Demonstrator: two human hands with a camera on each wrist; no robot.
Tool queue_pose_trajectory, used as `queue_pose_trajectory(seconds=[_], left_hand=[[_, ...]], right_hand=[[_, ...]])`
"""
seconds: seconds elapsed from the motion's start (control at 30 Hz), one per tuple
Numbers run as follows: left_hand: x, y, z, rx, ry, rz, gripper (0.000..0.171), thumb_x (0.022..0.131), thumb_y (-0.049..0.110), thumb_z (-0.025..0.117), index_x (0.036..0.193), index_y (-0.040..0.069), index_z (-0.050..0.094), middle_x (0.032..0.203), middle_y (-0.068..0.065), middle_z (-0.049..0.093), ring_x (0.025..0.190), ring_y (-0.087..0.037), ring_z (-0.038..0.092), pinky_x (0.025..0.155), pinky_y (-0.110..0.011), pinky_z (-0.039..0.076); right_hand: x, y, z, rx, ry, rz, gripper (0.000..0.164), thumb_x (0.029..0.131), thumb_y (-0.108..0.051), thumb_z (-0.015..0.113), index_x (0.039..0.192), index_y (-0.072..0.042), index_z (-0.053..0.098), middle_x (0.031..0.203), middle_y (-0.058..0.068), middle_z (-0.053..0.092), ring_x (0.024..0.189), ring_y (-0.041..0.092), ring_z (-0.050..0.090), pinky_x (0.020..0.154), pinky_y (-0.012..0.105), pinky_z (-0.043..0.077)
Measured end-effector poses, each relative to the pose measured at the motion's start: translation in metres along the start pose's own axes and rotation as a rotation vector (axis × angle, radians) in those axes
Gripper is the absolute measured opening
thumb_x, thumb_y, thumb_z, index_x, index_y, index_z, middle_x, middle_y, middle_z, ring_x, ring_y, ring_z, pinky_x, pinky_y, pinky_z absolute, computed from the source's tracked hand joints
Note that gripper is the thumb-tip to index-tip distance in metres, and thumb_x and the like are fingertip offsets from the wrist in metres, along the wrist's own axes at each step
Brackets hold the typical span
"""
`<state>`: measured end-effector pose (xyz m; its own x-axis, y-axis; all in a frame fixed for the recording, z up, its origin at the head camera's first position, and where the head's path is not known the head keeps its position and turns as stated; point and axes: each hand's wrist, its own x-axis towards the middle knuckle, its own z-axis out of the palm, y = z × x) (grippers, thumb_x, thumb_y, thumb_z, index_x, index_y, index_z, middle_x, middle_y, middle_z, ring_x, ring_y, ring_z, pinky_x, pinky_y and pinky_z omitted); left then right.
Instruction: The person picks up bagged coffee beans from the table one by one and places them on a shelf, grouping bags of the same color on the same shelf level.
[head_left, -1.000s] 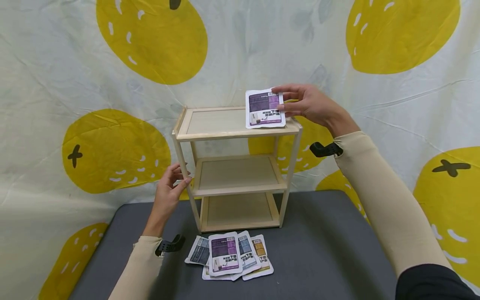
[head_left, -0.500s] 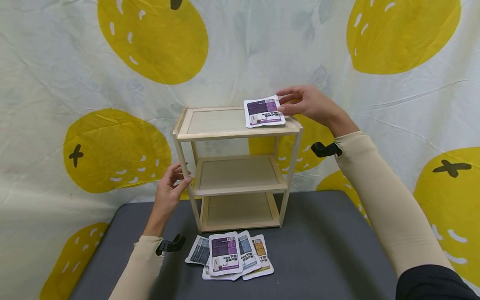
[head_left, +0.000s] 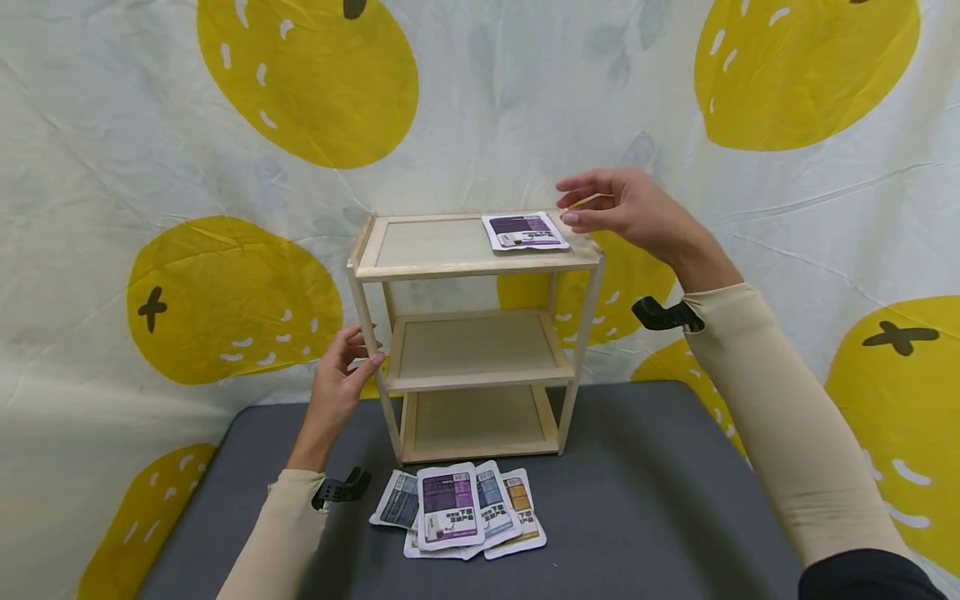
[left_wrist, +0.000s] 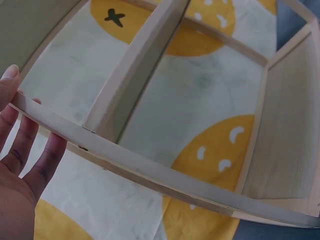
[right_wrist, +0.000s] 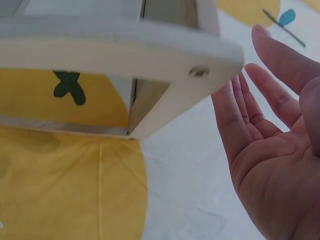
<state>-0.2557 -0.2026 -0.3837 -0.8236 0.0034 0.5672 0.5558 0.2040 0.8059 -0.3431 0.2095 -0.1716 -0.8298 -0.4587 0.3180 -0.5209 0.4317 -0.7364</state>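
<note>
A three-tier wooden shelf rack (head_left: 423, 240) stands in the head view. My left hand (head_left: 336, 398) grips its left front post, thumb on one side and fingers behind; the left wrist view shows the same post (left_wrist: 130, 159) between them. On the right part of the top tier lies a flat white packet (head_left: 527, 232) with a purple label. Just beyond its right edge my right hand (head_left: 637, 215) hovers, fingers loosely bent and holding nothing. The right wrist view shows this hand (right_wrist: 280, 150) beside the corner of the rack's frame (right_wrist: 200, 55).
Several similar packets (head_left: 450, 510), with purple, blue, grey and orange labels, lie overlapping on the dark grey table (head_left: 637, 517) in front of the rack. Behind it hangs a pale curtain (head_left: 517, 100) printed with big yellow fruit.
The packet has tipped down from the right hand's pinch to lie flat on the top tier. My right hand has let go and moved slightly right. The left hand stays put.
</note>
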Motion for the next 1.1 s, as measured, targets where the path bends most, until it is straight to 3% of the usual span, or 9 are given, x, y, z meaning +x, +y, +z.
queue_pose_trajectory(seconds=[0.17,0.47,0.63,0.77,0.9,1.1], left_hand=[[0.003,-0.022,-0.003,0.005,-0.001,0.03,0.048,0.095,-0.001,0.067,0.14,0.006,0.054,0.115,-0.02,0.062,0.099,-0.021,0.061,0.081,-0.02,0.056],[0.004,-0.026,-0.002,0.006,0.005,0.052,0.05,0.094,-0.003,0.067,0.141,0.007,0.054,0.114,-0.028,0.061,0.097,-0.016,0.062,0.08,-0.019,0.056],[0.006,-0.025,-0.002,0.02,-0.001,0.043,0.051,0.094,-0.006,0.066,0.142,0.005,0.053,0.116,-0.027,0.062,0.097,-0.016,0.061,0.079,-0.018,0.056],[0.006,-0.021,-0.002,0.016,-0.009,0.027,0.052,0.093,-0.009,0.066,0.142,0.002,0.052,0.117,-0.029,0.061,0.097,-0.015,0.061,0.075,-0.021,0.057],[0.004,-0.007,-0.001,0.0,-0.025,0.028,0.048,0.094,-0.007,0.065,0.139,-0.004,0.05,0.117,-0.03,0.059,0.096,-0.017,0.062,0.077,-0.025,0.059],[0.001,0.008,0.001,-0.018,-0.02,0.026,0.044,0.096,-0.006,0.064,0.138,-0.005,0.051,0.116,-0.029,0.06,0.098,-0.02,0.062,0.08,-0.023,0.058]], right_hand=[[-0.011,-0.008,0.006,-0.012,-0.008,-0.056,0.048,0.096,-0.019,0.072,0.141,-0.008,0.059,0.132,0.018,0.062,0.113,0.022,0.065,0.089,0.02,0.055],[-0.035,-0.022,0.017,-0.007,-0.013,-0.145,0.043,0.096,-0.015,0.072,0.137,-0.011,0.062,0.132,0.015,0.064,0.111,0.023,0.066,0.089,0.023,0.055],[-0.048,-0.025,0.028,-0.009,-0.002,-0.183,0.042,0.094,-0.013,0.073,0.136,-0.013,0.064,0.132,0.014,0.064,0.108,0.023,0.068,0.087,0.023,0.056],[-0.056,-0.024,0.037,-0.004,-0.018,-0.207,0.043,0.094,-0.009,0.073,0.136,-0.008,0.063,0.131,0.012,0.065,0.107,0.021,0.069,0.086,0.024,0.057],[-0.065,-0.022,0.047,0.033,-0.065,-0.229,0.045,0.094,-0.005,0.071,0.138,-0.001,0.059,0.13,0.014,0.065,0.108,0.024,0.069,0.087,0.026,0.058],[-0.078,-0.018,0.066,0.105,-0.12,-0.229,0.046,0.094,-0.004,0.071,0.139,-0.004,0.059,0.129,0.011,0.065,0.109,0.026,0.069,0.086,0.031,0.059]])
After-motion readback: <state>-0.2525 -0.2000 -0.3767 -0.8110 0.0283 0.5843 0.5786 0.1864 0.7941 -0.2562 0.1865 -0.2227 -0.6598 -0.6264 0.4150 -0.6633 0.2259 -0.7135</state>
